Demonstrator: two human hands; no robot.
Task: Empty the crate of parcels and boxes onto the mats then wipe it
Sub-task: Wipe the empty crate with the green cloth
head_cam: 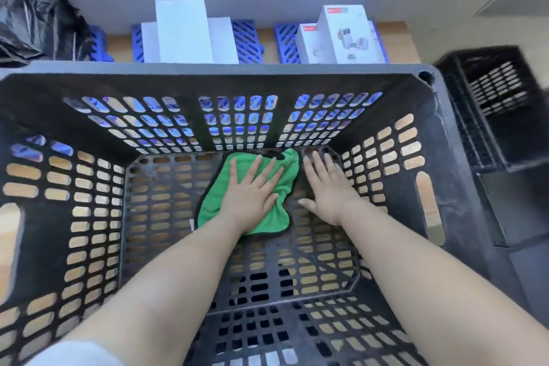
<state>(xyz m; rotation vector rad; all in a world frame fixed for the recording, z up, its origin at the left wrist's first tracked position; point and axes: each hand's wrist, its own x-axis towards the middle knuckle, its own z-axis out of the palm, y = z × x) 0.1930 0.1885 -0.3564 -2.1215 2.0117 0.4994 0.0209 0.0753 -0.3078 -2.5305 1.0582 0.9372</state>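
Under the left hand (252, 190) the middle of the green cloth (214, 211) is hidden. Beyond both hands, the crate's far wall (208, 68) covers the boxes' lower ends. The small black crate (499, 104) right of the right hand (326, 187) is blurred.

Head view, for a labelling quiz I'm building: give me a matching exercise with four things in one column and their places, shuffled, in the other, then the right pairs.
Things:
1. green cloth
2. right hand
3. white boxes
4. smaller black crate

Places:
A. on the blue mats beyond the big crate
B. flat on the bare crate floor
C. under the left hand
D. outside the big crate, to its right

Pairs: 1-C, 2-B, 3-A, 4-D
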